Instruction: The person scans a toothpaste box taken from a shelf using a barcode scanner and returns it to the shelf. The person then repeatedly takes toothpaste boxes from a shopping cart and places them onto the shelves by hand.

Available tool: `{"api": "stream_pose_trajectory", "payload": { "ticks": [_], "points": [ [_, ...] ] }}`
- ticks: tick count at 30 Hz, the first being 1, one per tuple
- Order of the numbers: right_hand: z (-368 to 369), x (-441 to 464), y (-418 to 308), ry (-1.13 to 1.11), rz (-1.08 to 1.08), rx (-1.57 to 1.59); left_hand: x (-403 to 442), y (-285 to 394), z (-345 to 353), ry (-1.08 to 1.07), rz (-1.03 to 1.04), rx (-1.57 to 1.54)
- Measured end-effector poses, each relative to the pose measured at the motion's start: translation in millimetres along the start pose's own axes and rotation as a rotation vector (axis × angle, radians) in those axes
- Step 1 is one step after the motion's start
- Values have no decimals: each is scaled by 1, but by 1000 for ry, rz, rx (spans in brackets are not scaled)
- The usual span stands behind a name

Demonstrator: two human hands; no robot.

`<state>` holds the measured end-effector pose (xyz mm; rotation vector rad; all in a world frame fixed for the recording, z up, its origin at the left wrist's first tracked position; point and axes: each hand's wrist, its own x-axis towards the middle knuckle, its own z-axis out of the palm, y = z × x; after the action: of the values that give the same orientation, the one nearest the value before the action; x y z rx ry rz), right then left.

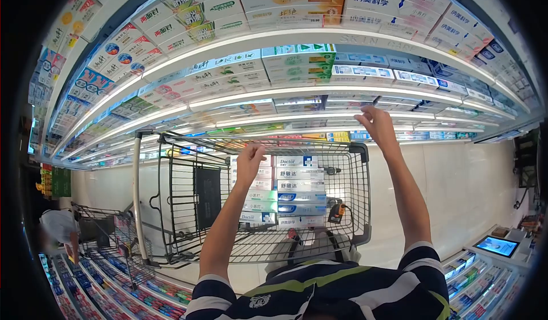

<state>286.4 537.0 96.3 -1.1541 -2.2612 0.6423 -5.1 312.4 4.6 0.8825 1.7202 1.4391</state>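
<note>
Black wire in the head view: a shopping cart seen from above, standing on pale floor between a striped shirt at the bottom and brightly lit shelves of boxed goods curving across the top. Inside the cart, two columns of flat cartons, side by side, in white, green and blue, a couple lettered "Doctor". Above the far end of the left column, the left hand, with fingers bent inward; impossible to tell whether gripping anything or touching a carton. Farther forward, just past the cart's far right corner, the right hand, raised before the lower shelves, with fingers loosely curled and nothing visible in grasp. At lower left, another person beside a second cart; at lower right, a lit screen near more stocked shelving.
</note>
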Motion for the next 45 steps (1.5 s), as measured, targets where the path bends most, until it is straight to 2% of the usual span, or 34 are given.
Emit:
{"api": "stream_pose_trajectory", "payload": {
  "ticks": [4,6,9,13,16,18,22,24,26,31,33,39,45],
  "points": [
    [4,-100,-2,-85,175,54,-72,-25,-24,-70,-83,13],
    [13,-153,-3,-92,265,69,-111,-38,-39,-158,-48,347],
    [27,-222,-19,-171,378,163,-161,-30,-57,-266,-79,449],
    [49,-276,-44,-253,413,139,-214,-20,-81,-396,-138,672],
    [72,-303,-41,-268,393,91,-239,-35,-98,-428,26,732],
    [85,-317,-35,-280,371,84,-250,-34,-106,-409,2,753],
    [99,-327,-28,-340,397,-176,-262,-45,-121,-374,-43,844],
    [101,-327,-28,-282,401,-165,-264,-47,-125,-341,30,843],
    [102,-326,-25,-297,405,-231,-259,-42,-125,-388,-62,872],
    [97,-325,-26,-287,397,-287,-275,-34,-113,-366,32,900],
    [98,-327,-24,-272,378,-322,-280,-34,-108,-344,146,994],
    [100,-332,-14,-155,356,-350,-278,-35,-96,-335,178,1045],
    [101,-333,-20,-139,363,-351,-279,-34,-102,-360,175,1072]
  ]
}}
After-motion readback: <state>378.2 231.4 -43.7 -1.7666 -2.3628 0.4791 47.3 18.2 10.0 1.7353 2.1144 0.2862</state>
